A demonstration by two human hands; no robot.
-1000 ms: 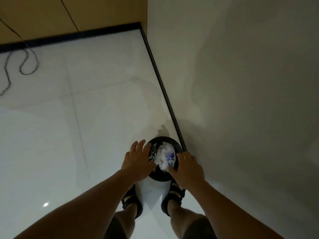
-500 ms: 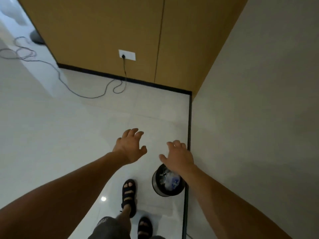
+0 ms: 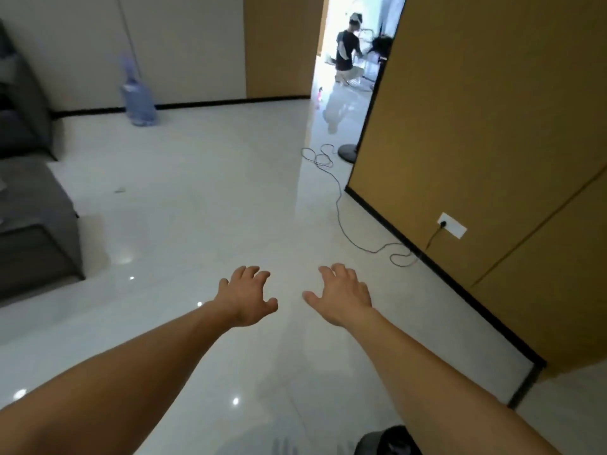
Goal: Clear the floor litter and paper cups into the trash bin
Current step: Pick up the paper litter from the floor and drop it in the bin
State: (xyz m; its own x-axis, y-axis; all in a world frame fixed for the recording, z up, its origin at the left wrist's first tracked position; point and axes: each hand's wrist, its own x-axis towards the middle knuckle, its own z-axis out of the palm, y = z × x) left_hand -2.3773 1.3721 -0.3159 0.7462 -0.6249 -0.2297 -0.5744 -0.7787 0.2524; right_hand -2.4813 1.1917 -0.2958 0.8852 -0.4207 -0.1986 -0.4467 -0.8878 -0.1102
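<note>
Glossy white floor [image 3: 203, 198] between a dark grey sofa [image 3: 29, 231], left, and ochre wall panels [image 3: 476, 126] with black skirting [image 3: 460, 284], right. Far left, a pale blue water jug [image 3: 138, 100]; right, a white socket [image 3: 452, 225] and grey cable [image 3: 340, 211]; near, a black trash bin [image 3: 387, 443].

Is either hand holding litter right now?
No, the left hand and right hand are both empty, fingers loosely spread above the floor.

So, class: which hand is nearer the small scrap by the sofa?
The left hand; the scrap lies ahead on its side, farther from the right hand.
</note>
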